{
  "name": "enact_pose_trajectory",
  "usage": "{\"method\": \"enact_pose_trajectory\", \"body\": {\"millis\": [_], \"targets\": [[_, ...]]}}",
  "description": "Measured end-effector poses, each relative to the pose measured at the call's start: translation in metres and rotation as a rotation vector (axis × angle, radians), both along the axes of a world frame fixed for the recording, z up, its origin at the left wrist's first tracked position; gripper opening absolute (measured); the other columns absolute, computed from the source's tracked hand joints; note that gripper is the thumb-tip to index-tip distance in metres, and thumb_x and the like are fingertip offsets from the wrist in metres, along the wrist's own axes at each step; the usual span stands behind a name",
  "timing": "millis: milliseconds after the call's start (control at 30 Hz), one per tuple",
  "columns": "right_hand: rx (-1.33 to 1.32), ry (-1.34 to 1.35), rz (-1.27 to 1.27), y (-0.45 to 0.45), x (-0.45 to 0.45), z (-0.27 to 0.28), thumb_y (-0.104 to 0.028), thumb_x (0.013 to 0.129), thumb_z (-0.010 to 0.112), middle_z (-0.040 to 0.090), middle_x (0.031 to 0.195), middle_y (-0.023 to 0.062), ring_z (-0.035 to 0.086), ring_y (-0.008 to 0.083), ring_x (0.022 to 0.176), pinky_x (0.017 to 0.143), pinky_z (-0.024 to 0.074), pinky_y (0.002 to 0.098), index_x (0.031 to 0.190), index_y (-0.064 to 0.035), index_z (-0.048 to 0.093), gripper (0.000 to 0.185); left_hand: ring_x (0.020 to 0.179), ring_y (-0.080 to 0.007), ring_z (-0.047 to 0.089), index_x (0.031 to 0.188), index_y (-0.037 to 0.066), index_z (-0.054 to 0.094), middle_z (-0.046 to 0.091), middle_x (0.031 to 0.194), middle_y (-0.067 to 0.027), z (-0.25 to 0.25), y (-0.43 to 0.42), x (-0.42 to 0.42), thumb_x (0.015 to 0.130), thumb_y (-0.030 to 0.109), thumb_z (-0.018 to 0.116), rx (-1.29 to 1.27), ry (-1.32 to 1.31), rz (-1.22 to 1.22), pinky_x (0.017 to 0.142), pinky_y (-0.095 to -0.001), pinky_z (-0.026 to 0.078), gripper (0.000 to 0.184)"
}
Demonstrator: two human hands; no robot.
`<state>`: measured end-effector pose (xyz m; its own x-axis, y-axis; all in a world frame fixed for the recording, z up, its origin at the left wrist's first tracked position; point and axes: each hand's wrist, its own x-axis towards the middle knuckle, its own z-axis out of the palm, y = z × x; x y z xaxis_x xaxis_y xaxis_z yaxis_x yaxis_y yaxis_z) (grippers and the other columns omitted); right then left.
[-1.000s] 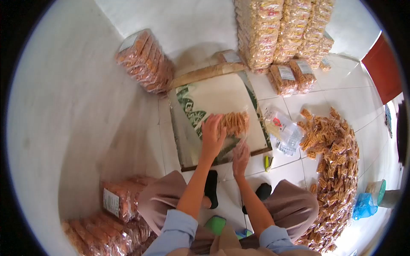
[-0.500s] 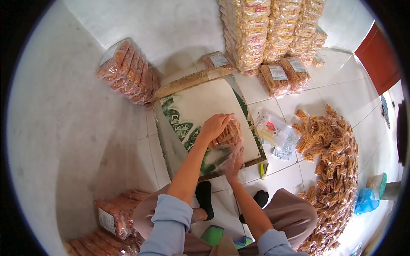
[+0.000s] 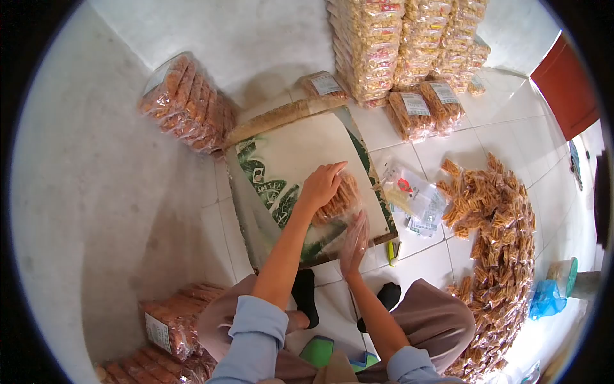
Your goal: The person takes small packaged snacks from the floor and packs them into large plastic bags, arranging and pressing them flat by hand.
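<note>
A clear plastic bag filled with brown stick snacks (image 3: 342,200) lies on the low board (image 3: 313,141) in front of me. My left hand (image 3: 322,185) is closed over the bag's upper left side, fingers curled across its top. At the lower end of the bag is my right hand (image 3: 355,246), its fingers stretched out and pointing at the snacks. Loose clear film covers that hand; I cannot tell whether it is inside the bag's mouth or under a flap. A yellow-green cutter (image 3: 393,253) rests on the floor just right of the board.
Flat plastic bags and printed labels (image 3: 412,195) lie right of the board. Beyond them spreads a long heap of small snack packs (image 3: 495,256). Filled, labelled bags (image 3: 425,109) and tall stacks (image 3: 368,51) stand at the back. More filled bags are at left (image 3: 188,105) and lower left (image 3: 169,326).
My right hand has shifted slightly down and away from the snacks, its fingers straighter under the film. The left hand stays on the bag. The whole view has tilted a little.
</note>
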<state>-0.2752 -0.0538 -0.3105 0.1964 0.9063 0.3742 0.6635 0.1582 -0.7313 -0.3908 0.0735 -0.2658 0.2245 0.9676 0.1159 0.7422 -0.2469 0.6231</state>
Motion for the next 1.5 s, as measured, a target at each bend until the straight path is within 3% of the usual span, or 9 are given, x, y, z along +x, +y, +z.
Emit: {"method": "enact_pose_trajectory", "body": {"millis": [200, 533, 600, 633, 700, 800, 1133, 1333, 1500], "targets": [[-0.104, 0.679, 0.116, 0.028, -0.003, 0.000, -0.003, 0.090, 0.039, 0.037, 0.130, 0.0168, 0.049, 0.0221, 0.102, 0.080, 0.0440, 0.0284, 0.133, -0.0003, 0.028, 0.045, 0.098, -0.0277, 0.051, 0.120, 0.016, 0.048, 0.057, 0.102, -0.0125, 0.009, 0.008, 0.004, 0.088, 0.017, 0.037, -0.188, -0.050, -0.019, 0.085, -0.0357, 0.041, 0.034], [-0.052, 0.405, 0.092, 0.038, -0.005, 0.008, -0.005, 0.091, 0.036, 0.035, 0.129, 0.0167, 0.044, 0.0259, 0.111, 0.089, 0.0384, 0.0305, 0.134, -0.0024, 0.029, 0.043, 0.103, -0.0253, 0.050, 0.119, 0.017, 0.049, 0.058, 0.105, -0.0093, 0.013, 0.012, -0.004, 0.090, 0.026, 0.038, -0.108, -0.148, -0.108, 0.088, -0.0374, 0.039, 0.033], [-0.234, 1.241, 0.145, 0.034, -0.002, 0.019, 0.000, 0.088, 0.039, 0.032, 0.131, 0.0180, 0.040, 0.0293, 0.115, 0.093, 0.0362, 0.0324, 0.135, -0.0029, 0.025, 0.050, 0.108, -0.0242, 0.048, 0.121, 0.016, 0.047, 0.056, 0.110, -0.0085, 0.018, 0.003, -0.012, 0.090, 0.028, 0.039, -0.127, -0.192, -0.069, 0.093, -0.0395, 0.036, 0.034], [-0.242, 1.241, 0.152, 0.031, 0.000, 0.013, 0.000, 0.088, 0.039, 0.032, 0.131, 0.0180, 0.040, 0.0293, 0.115, 0.093, 0.0362, 0.0324, 0.135, -0.0029, 0.025, 0.050, 0.113, -0.0252, 0.043, 0.124, 0.014, 0.044, 0.052, 0.116, -0.0094, 0.020, -0.007, -0.015, 0.090, 0.030, 0.039, -0.018, -0.095, 0.081, 0.096, -0.0436, 0.030, 0.038], [-0.100, 0.481, 0.242, 0.024, 0.005, -0.004, 0.003, 0.085, 0.044, 0.028, 0.135, 0.0185, 0.035, 0.0315, 0.120, 0.097, 0.0331, 0.0344, 0.137, -0.0031, 0.021, 0.057, 0.118, -0.0263, 0.039, 0.127, 0.012, 0.040, 0.047, 0.123, -0.0103, 0.018, -0.029, -0.014, 0.090, 0.033, 0.040, 0.090, 0.009, 0.238, 0.100, -0.0478, 0.024, 0.042], [-0.051, 0.255, 0.194, 0.022, 0.000, 0.002, 0.006, 0.082, 0.046, 0.021, 0.139, 0.0189, 0.032, 0.0324, 0.123, 0.098, 0.0318, 0.0356, 0.137, -0.0033, 0.021, 0.061, 0.124, -0.0359, 0.027, 0.127, 0.004, 0.037, 0.035, 0.130, -0.0169, 0.000, -0.060, 0.013, 0.089, 0.034, 0.045, 0.136, -0.058, 0.658, 0.100, -0.0516, 0.020, 0.049], [0.075, 0.358, 0.378, 0.008, -0.001, -0.004, 0.014, 0.079, 0.043, 0.015, 0.142, 0.0211, 0.024, 0.0325, 0.129, 0.100, 0.0303, 0.0354, 0.139, -0.0028, 0.011, 0.070, 0.120, -0.0365, 0.033, 0.126, 0.008, 0.040, 0.040, 0.125, -0.0165, -0.026, -0.039, 0.012, 0.086, 0.038, 0.051, 0.352, -0.011, 0.564, 0.097, -0.0545, 0.027, 0.051], [-0.182, -0.159, 0.548, -0.041, 0.041, 0.000, 0.010, 0.081, 0.039, 0.009, 0.142, 0.0236, 0.018, 0.0396, 0.130, 0.105, 0.0218, 0.0397, 0.137, 0.0003, 0.012, 0.063, 0.124, -0.0356, 0.028, 0.133, 0.014, 0.033, 0.035, 0.131, -0.0166, -0.001, -0.039, -0.004, 0.085, 0.049, 0.046, 0.269, 0.041, 0.686, 0.094, -0.0630, 0.021, 0.061], [-0.220, -0.264, 0.512, -0.069, 0.050, 0.023, 0.006, 0.082, 0.041, 0.011, 0.141, 0.0239, 0.017, 0.0404, 0.129, 0.104, 0.0235, 0.0451, 0.134, 0.0041, 0.017, 0.058, 0.122, -0.0359, 0.029, 0.135, 0.009, 0.028, 0.031, 0.132, -0.0200, -0.015, -0.131, 0.000, 0.085, 0.052, 0.046, -0.035, -0.482, 0.778, 0.097, -0.0524, 0.025, 0.068]]}}
